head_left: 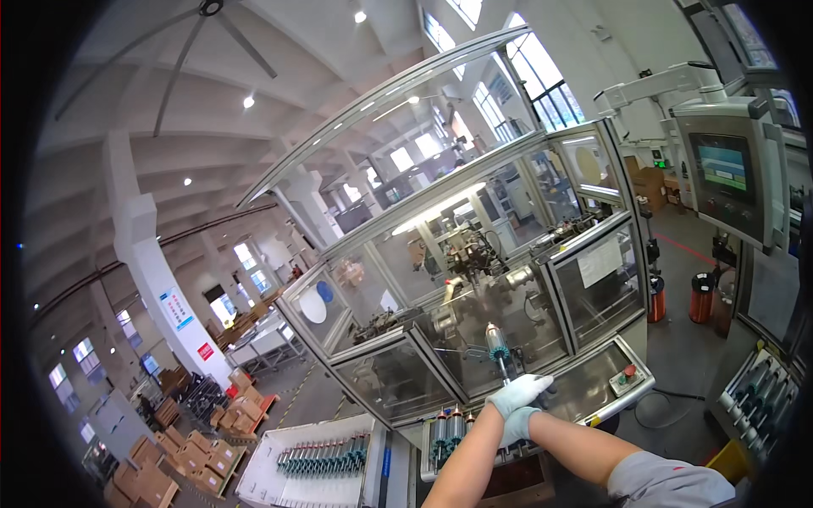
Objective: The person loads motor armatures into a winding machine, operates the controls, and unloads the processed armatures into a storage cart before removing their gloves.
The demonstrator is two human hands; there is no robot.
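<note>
A motor armature [497, 340] with a teal-green body, a shiny upper part and a long shaft stands tilted in front of the machine's opening. My left hand [520, 393], in a white glove, is closed around the lower end of its shaft. Just below and partly behind it is my right hand [515, 427], also gloved, with its fingers hidden. Several more armatures [449, 432] stand upright in a row left of my wrists, close to the machine's front.
A glazed, metal-framed machine [423, 372] fills the middle. Its metal ledge [584, 389] carries a button box [627, 378]. A white bin [271, 491] of armatures stands at lower left; another rack of armatures [758, 385] is at right. A control screen [722, 165] hangs upper right.
</note>
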